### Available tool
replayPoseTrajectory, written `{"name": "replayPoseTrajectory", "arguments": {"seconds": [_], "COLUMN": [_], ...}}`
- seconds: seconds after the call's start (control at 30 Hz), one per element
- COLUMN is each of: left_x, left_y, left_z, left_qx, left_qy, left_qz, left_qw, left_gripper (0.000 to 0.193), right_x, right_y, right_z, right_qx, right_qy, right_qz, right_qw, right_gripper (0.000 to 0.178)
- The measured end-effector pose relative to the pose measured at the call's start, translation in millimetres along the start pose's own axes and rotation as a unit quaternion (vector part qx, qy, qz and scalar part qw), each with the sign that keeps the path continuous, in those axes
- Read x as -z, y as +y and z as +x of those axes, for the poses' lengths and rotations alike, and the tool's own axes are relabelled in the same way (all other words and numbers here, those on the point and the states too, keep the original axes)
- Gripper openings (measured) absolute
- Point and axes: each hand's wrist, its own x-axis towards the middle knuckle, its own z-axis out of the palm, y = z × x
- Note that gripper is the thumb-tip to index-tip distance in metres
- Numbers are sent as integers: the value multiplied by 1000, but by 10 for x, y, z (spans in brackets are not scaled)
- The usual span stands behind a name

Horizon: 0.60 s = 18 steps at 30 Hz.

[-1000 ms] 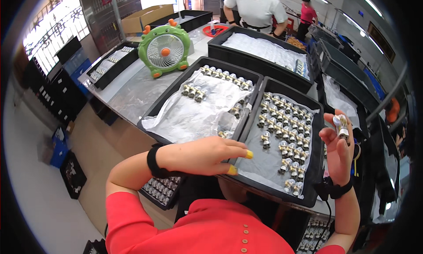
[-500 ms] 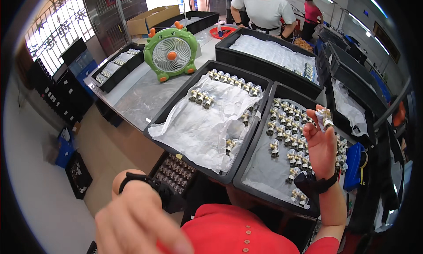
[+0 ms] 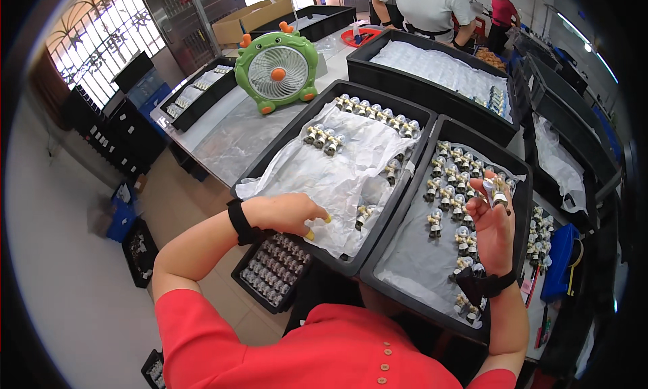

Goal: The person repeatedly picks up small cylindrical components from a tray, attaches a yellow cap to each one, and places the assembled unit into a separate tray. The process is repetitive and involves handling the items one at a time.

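Observation:
My left hand (image 3: 287, 215) reaches over the near left side of a black tray (image 3: 273, 138) lined with crumpled white paper (image 3: 297, 169). Yellow covers show on its thumb and a fingertip; these are apart with nothing between them. In that tray, small figurines stand along the far edge, with a short row (image 3: 324, 140) nearer and a few at the right side. My right hand (image 3: 494, 237) is raised over the second tray (image 3: 405, 179), closed on a white and gold figurine (image 3: 497, 189) with a clear rounded top. Below it, many similar figurines (image 3: 435, 221) stand on the sheet.
A green fan (image 3: 278, 71) stands behind the left tray. Farther back is a deep black crate (image 3: 378, 68) with white lining, near a person in white (image 3: 428, 7). A blue box (image 3: 560, 262) lies at right. Another tray of figurines (image 3: 273, 271) sits below the table edge.
My left hand has moved from close to the camera, low down, forward over the left tray's paper. My right hand still holds the figurine. The whole view has shifted slightly.

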Motion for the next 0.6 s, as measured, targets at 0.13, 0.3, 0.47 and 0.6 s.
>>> {"name": "replayPoseTrajectory", "arguments": {"seconds": [0.13, 0.3, 0.47, 0.6], "left_x": [78, 32, -134, -236], "left_y": [127, 123, -24, -53], "left_z": [81, 220, 284, 405], "left_qx": [65, 101, -97, -102], "left_qy": [-90, -176, 15, -67], "left_qz": [-51, 24, -47, -77], "left_qw": [992, 979, 994, 989], "left_gripper": [35, 34, 37, 43], "right_x": [-33, -66, -82, -100], "right_y": [-39, -25, -17, -18], "right_z": [-25, -30, -72, -78], "right_qx": [-9, -19, -18, -17], "right_qy": [-8, -23, -7, -2], "right_qz": [-33, -58, -58, -59], "right_qw": [999, 998, 998, 998], "right_gripper": [78, 80, 82, 86]}}
